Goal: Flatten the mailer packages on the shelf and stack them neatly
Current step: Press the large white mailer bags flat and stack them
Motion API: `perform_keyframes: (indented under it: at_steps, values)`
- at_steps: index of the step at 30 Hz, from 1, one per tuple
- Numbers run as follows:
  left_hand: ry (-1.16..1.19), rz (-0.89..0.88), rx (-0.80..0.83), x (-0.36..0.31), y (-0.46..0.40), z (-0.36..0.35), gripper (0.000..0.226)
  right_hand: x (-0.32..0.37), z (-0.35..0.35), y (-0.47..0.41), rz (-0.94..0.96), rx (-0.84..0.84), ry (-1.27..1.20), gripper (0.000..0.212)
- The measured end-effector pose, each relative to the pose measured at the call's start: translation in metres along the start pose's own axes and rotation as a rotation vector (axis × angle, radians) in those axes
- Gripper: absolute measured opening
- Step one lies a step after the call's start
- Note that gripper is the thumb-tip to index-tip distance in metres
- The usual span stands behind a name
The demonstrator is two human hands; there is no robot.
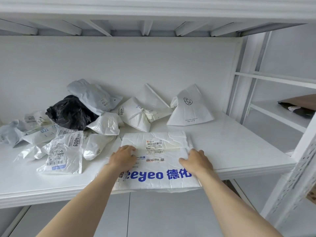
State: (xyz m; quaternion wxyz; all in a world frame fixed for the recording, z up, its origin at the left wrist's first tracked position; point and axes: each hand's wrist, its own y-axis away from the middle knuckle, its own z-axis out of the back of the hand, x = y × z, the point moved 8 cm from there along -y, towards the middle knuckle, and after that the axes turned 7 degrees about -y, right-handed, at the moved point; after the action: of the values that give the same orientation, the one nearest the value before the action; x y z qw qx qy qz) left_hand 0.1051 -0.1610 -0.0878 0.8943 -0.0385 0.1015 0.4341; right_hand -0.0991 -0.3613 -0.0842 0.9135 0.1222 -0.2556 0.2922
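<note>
A large white mailer (pixel 159 173) with blue lettering lies flat at the shelf's front edge. On top of it lies a smaller white mailer (pixel 155 142) with a barcode label. My left hand (pixel 122 158) presses down on that smaller mailer's left part, fingers lightly bent. My right hand (pixel 196 161) presses its right edge. To the left lies a heap of crumpled mailers: a black one (pixel 70 112), a grey one (pixel 92 96), and a white one marked 4005 (pixel 65 151). Behind stand two more white mailers, one crumpled (pixel 142 110) and one bearing a round logo (pixel 189 106).
The white shelf board (pixel 230 142) has bare room on the right. A white upright post (pixel 239 79) bounds it on the right. A brown parcel (pixel 299 105) lies on the neighbouring shelf. The shelf above hangs low overhead.
</note>
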Motion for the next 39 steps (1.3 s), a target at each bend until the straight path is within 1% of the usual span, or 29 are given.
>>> perform_keyframes:
  at_steps: [3, 5, 6, 8, 10, 12, 15, 17, 19, 23, 26, 29, 30, 31, 32, 33, 34, 35, 36, 37, 38, 39]
  values:
    - [-0.013, 0.032, 0.021, -0.004, -0.011, 0.001, 0.052, 0.0, -0.001, -0.012, -0.037, -0.01, -0.114, 0.058]
    - [-0.023, 0.072, -0.008, -0.004, -0.015, 0.002, 0.056, -0.005, -0.002, -0.022, -0.086, -0.038, -0.245, 0.055]
    - [0.009, 0.107, -0.036, -0.002, -0.017, 0.004, 0.06, -0.008, -0.002, -0.026, -0.101, -0.045, -0.294, 0.052]
    - [0.151, 0.184, -0.1, 0.008, -0.02, 0.011, 0.069, -0.015, 0.0, -0.036, -0.116, -0.05, -0.39, 0.045]
    - [0.358, 0.251, -0.146, 0.024, -0.024, 0.015, 0.075, -0.018, 0.002, -0.04, -0.111, -0.059, -0.503, 0.035]
    - [0.591, 0.303, -0.177, 0.039, -0.026, 0.018, 0.076, -0.02, 0.005, -0.04, -0.109, -0.095, -0.569, 0.027]
    - [0.879, 0.354, -0.233, 0.046, -0.017, 0.036, 0.076, -0.027, 0.015, -0.035, -0.107, -0.189, -0.593, 0.025]
    - [0.991, 0.359, -0.305, 0.046, -0.007, 0.059, 0.071, -0.033, 0.021, -0.028, -0.108, -0.233, -0.604, 0.017]
    - [1.056, 0.321, -0.387, 0.046, 0.006, 0.087, 0.066, -0.04, 0.026, -0.015, -0.116, -0.267, -0.638, 0.015]
    - [1.112, 0.241, -0.578, 0.043, 0.038, 0.144, 0.062, -0.044, 0.039, 0.018, -0.123, -0.365, -0.727, 0.022]
    - [1.145, 0.238, -0.717, 0.041, 0.066, 0.173, 0.059, -0.045, 0.047, 0.049, -0.18, -0.462, -0.836, 0.026]
    - [1.223, 0.255, -0.796, 0.041, 0.087, 0.184, 0.058, -0.046, 0.047, 0.075, -0.247, -0.533, -0.954, 0.03]
    - [1.262, 0.268, -0.809, 0.041, 0.092, 0.185, 0.058, -0.044, 0.041, 0.082, -0.271, -0.508, -0.969, 0.032]
    - [1.304, 0.284, -0.819, 0.042, 0.096, 0.185, 0.058, -0.039, 0.027, 0.087, -0.284, -0.413, -0.982, 0.033]
    - [1.34, 0.304, -0.825, 0.042, 0.099, 0.185, 0.059, -0.031, 0.009, 0.092, -0.279, -0.253, -1.007, 0.031]
    - [1.369, 0.327, -0.824, 0.043, 0.099, 0.184, 0.059, -0.02, -0.015, 0.1, -0.283, -0.021, -1.03, 0.027]
    - [1.395, 0.348, -0.816, 0.044, 0.101, 0.184, 0.059, -0.009, -0.037, 0.114, -0.277, 0.219, -0.989, 0.025]
    - [1.416, 0.362, -0.793, 0.043, 0.099, 0.183, 0.058, 0.0, -0.053, 0.127, -0.256, 0.418, -0.894, 0.026]
    - [1.438, 0.365, -0.757, 0.042, 0.098, 0.181, 0.057, 0.006, -0.061, 0.137, -0.227, 0.542, -0.801, 0.03]
    - [1.462, 0.355, -0.706, 0.038, 0.095, 0.177, 0.056, 0.009, -0.061, 0.142, -0.201, 0.584, -0.732, 0.031]
    - [1.482, 0.334, -0.655, 0.033, 0.092, 0.173, 0.055, 0.012, -0.057, 0.139, -0.179, 0.568, -0.698, 0.027]
    - [1.504, 0.308, -0.601, 0.028, 0.089, 0.168, 0.054, 0.011, -0.05, 0.134, -0.165, 0.515, -0.689, 0.022]
